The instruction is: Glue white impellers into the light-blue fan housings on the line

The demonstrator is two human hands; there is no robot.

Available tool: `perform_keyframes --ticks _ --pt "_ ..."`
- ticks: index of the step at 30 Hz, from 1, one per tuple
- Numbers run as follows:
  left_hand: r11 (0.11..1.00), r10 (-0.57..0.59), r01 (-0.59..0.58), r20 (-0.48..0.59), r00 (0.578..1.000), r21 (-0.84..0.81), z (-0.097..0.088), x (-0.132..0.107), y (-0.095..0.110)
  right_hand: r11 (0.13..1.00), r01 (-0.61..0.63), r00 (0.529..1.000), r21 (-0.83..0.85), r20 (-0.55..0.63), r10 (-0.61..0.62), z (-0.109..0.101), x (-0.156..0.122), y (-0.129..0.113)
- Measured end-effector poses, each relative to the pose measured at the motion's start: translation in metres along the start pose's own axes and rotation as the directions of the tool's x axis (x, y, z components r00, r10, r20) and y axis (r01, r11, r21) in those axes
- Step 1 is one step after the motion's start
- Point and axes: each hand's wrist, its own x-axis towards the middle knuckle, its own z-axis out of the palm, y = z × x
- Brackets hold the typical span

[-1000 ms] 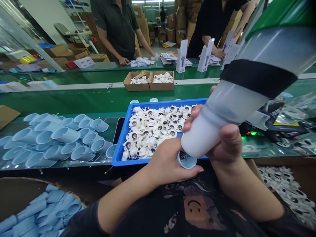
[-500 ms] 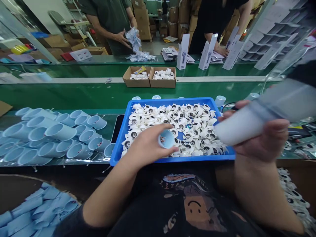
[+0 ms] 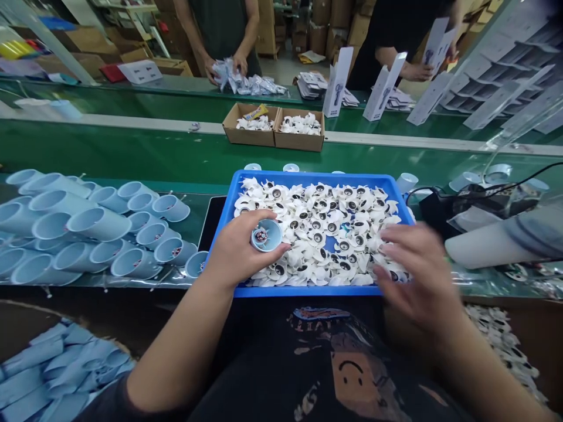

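My left hand [image 3: 240, 249] is closed round a small light-blue tube [image 3: 266, 235], its open end facing me with a small part inside. It hovers over the left side of the blue tray [image 3: 308, 177], which is full of several white fan-blade parts [image 3: 325, 225]. My right hand [image 3: 416, 272] is blurred by motion, fingers spread, over the tray's right edge and holding nothing I can see. A large white tool [image 3: 492, 243] with a grey band lies on the bench to the right, apart from my hand.
A pile of light-blue tubes [image 3: 83, 225] lies left of the tray; more blue tubes [image 3: 61, 363] fill a box at bottom left. Two cardboard boxes [image 3: 275, 126] of white parts sit on the green conveyor. Two people work across it with white cartons [image 3: 336, 91].
My right hand has let go of the white tool, which now lies at the right, and has moved to the tray. My left hand carried the blue tube up over the tray.
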Motion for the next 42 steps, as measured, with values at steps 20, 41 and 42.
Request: perform_keyframes --ticks 20,41,42 --pt "0.999 -0.033 0.035 0.123 0.992 -0.016 0.001 -0.005 -0.005 0.904 -0.129 0.708 -0.408 0.6 0.372 0.035 0.032 0.014" --pt "0.987 0.106 -0.072 0.247 0.963 -0.145 0.009 -0.019 0.054 0.204 -0.564 0.801 0.8 0.469 0.373 0.039 0.01 -0.018" --pt "0.986 0.146 -0.119 0.244 0.959 -0.12 0.011 -0.018 0.058 0.419 -0.519 0.848 0.745 0.388 0.361 0.038 0.011 -0.021"
